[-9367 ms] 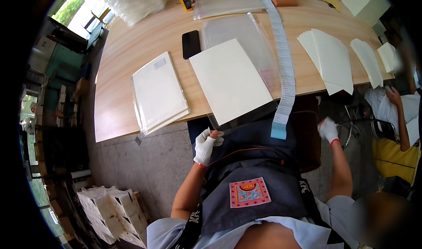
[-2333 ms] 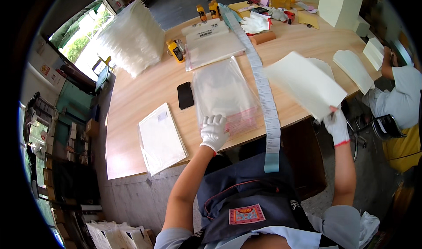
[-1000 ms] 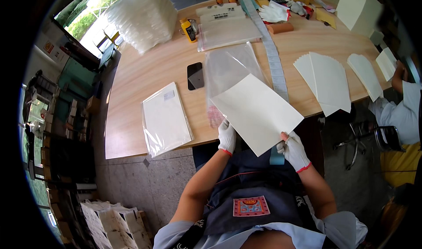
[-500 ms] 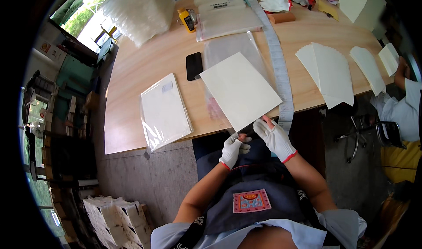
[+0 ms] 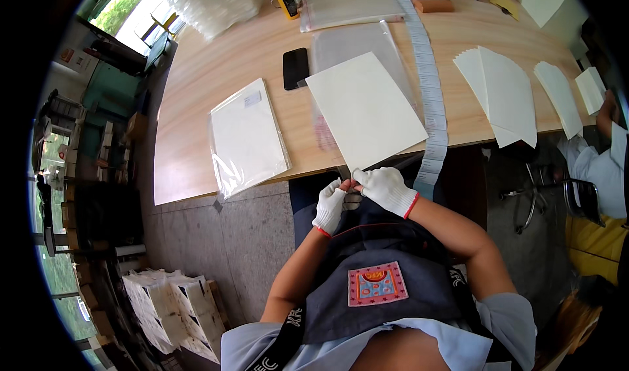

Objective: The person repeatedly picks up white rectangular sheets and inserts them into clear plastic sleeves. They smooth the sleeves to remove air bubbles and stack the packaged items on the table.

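White sheet (image 5: 367, 112) lies at an angle on the table (image 5: 196, 128), partly over the clear bags (image 5: 354, 40), its near corner at the table's edge. It should be light and fairly stiff, like thin card, easily creased at the corners; the clear film (image 5: 401, 163) showing past its near edge is likely limp and slippery. Best hold: flat along both long edges, film and sheet together.

Both forearms reach up from below — the left (image 5: 298, 269) leaning inward, the right (image 5: 455, 227) slanting farther across. The gloved left hand (image 5: 331, 204) is curled, the gloved right hand (image 5: 388, 189) flatter, pointing left. Their bare fingertips (image 5: 345, 185) meet just below the near corner, thumbs and fingers drawn together — whether film is pinched there, I cannot tell.
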{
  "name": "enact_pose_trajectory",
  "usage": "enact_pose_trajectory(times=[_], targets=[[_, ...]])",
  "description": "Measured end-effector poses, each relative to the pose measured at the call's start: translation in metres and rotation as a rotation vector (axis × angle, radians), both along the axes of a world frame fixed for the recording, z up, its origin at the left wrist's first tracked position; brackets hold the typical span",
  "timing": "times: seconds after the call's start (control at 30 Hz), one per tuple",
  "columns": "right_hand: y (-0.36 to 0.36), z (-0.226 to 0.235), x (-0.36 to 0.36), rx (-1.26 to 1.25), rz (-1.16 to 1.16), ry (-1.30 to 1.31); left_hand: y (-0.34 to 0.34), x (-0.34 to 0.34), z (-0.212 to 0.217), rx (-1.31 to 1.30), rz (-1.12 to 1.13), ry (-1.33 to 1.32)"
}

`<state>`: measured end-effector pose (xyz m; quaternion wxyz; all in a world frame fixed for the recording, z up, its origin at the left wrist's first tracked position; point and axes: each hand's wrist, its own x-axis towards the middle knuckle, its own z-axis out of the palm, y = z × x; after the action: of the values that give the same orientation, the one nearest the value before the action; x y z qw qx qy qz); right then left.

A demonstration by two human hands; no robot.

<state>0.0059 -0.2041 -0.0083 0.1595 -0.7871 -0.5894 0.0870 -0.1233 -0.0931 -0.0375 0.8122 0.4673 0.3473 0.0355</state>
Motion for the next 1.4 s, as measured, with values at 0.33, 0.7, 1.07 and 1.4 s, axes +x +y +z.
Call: enact_pose_trajectory(times=[0.33,0.7,1.07,1.4], targets=[[0.006,-0.007,0.004,0.1,0.143,0.17,0.002,-0.002,-0.009,0.002,0.062,-0.011],[-0.145,-0.002,0.085,0.475,-0.792,1.051,0.005,-0.012,-0.005,0.045,0.001,0.053],[0.011,0.011,-0.009,0.029,0.013,0.166,0.007,-0.013,0.01,0.065,0.001,0.001],[-0.125,-0.037,0.106,0.895,-0.801,1.47,0.011,-0.016,0.0,0.105,0.074,-0.023]])
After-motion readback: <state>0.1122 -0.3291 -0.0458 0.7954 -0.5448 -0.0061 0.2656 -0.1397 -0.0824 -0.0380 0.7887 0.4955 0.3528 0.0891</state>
